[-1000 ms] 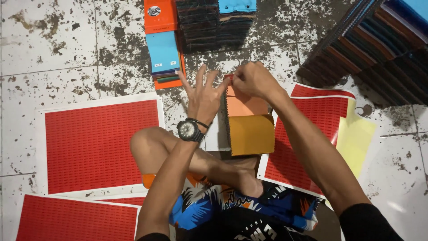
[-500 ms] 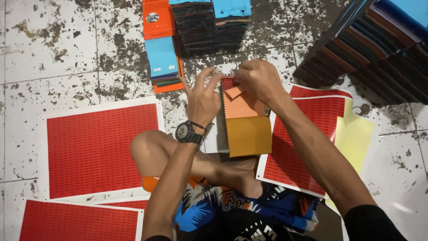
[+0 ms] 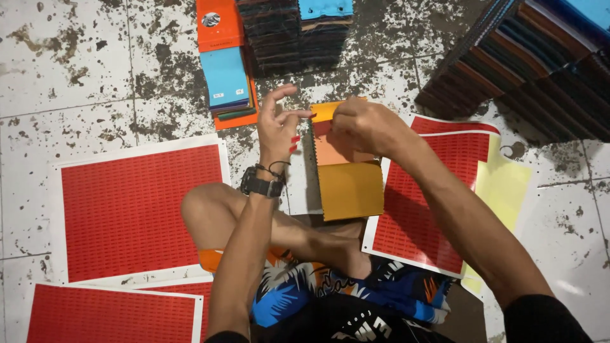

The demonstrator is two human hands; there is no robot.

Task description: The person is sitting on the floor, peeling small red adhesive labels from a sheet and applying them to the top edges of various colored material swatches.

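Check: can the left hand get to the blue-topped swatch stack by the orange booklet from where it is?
Probably yes. The left hand hovers just right of the blue-topped swatch stack, with only bare floor between; its fingertips seem to carry small red stickers, though.

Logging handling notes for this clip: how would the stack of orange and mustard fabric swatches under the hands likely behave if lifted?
The swatch stack probably flops: its top yellow piece curls under the right hand. Thin pinked-edge sheets suggest lightness. Loose layers may fan apart unless they are bound, which cannot be seen.
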